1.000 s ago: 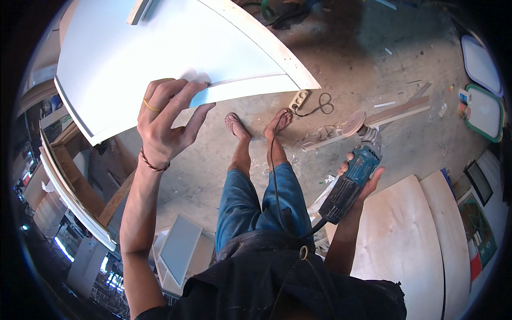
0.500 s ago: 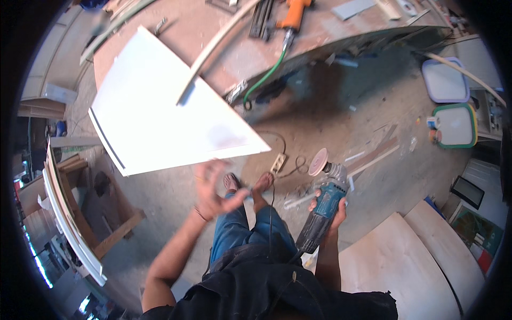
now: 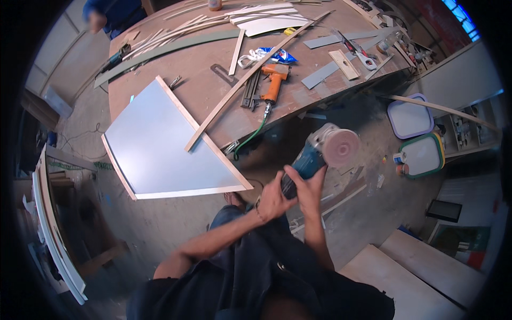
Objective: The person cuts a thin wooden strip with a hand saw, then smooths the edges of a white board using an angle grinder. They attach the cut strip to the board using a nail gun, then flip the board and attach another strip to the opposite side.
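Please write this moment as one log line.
left hand: on grinder | right hand: on grinder | panel: overhanging bench

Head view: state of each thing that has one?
Angle grinder: lifted, held in both hands, disc facing up.
Left hand: gripping grinder's rear.
Right hand: gripping its body.
White panel: overhanging the workbench edge.
Orange nail gun: lying on workbench, hose attached.

Both hands (image 3: 290,194) now on grinder (image 3: 320,154) (raised)
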`<state>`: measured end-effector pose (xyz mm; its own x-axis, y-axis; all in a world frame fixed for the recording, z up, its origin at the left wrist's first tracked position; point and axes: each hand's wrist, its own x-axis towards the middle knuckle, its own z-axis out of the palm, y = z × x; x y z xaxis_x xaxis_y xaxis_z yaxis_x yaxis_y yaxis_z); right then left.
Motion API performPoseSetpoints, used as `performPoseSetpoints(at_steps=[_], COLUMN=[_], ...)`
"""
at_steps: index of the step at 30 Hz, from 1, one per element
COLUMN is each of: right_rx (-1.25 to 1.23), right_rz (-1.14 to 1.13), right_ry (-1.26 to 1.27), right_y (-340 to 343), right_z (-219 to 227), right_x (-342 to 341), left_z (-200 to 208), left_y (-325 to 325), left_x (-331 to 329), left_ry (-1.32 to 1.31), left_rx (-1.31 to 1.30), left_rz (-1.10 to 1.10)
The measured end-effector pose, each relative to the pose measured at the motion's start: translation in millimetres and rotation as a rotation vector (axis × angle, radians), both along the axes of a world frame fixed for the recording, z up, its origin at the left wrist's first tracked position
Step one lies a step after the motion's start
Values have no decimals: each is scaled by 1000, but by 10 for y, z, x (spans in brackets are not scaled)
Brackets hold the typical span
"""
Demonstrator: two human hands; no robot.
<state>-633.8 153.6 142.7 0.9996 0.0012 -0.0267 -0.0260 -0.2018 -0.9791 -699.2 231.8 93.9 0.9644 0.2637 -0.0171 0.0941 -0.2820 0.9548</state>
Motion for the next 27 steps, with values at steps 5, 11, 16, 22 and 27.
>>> performPoseSetpoints(at_steps=[5,11,16,22,27], right_rx=[-152,-371,-547,-835,-963], right_rz=[-102,94,235,157,220], right_ry=[-83,-59,1,0,-5], right_y=[38,-9,339,565,602], right_z=[-429,-398,-633,-1318,-1445], right_x=[946,2882,4435,5654,5760], left_z=[-111,-239,-1120,-1130,-1524], left_y=[304,1073,1734,1625,1634], left_x=[554,430,-537,-443,-821], left_ry=[-264,-161,417,855,761], left_rx=[248,72,519,625,466], left_rz=[-50,536,1676,1891,1994])
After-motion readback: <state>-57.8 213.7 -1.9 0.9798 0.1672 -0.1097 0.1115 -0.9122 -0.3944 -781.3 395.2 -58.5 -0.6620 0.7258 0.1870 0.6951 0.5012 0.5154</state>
